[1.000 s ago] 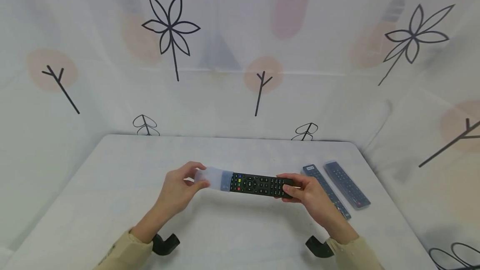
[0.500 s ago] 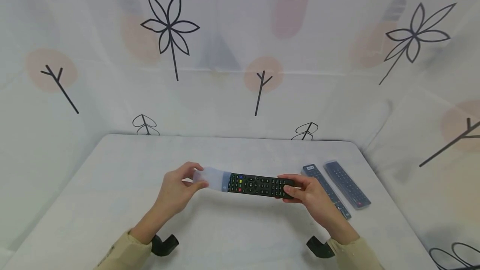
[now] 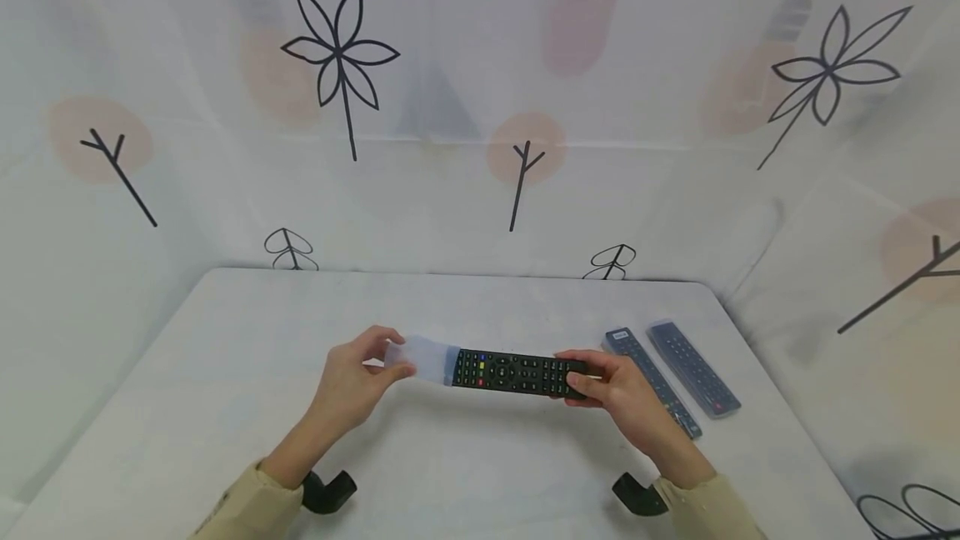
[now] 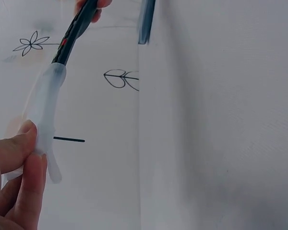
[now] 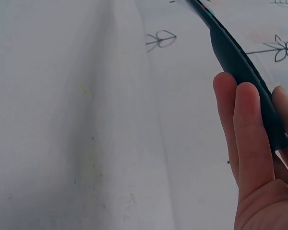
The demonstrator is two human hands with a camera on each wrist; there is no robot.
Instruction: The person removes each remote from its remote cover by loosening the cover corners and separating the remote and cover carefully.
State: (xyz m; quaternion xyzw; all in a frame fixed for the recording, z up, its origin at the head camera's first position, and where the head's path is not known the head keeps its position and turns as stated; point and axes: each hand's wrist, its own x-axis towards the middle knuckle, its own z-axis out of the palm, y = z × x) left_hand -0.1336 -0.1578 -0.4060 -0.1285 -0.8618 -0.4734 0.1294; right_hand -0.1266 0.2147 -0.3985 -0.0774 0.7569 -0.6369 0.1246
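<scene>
Held level above the table is a black remote control [image 3: 517, 372] with a translucent plastic sleeve [image 3: 420, 358] over its left end. My left hand [image 3: 358, 377] pinches the far end of the sleeve between thumb and fingers; the left wrist view shows the sleeve [image 4: 47, 103] hanging loose past the fingertips. At the other end, my right hand [image 3: 621, 390] grips the remote, thumb on the buttons and fingers behind. From the right wrist, the dark back of the remote [image 5: 240, 67] shows against those fingers. Only a short strip of the remote lies inside the sleeve.
Two more remotes lie on the white table [image 3: 247, 357] at the right: one [image 3: 652, 382] partly behind my right hand, the other [image 3: 693, 369] beside it in a clear cover. A patterned cloth [image 3: 435, 190] rises behind the table.
My left hand has shifted slightly left with the sleeve, and a bit more of the remote shows outside it. The right hand stays nearly still.
</scene>
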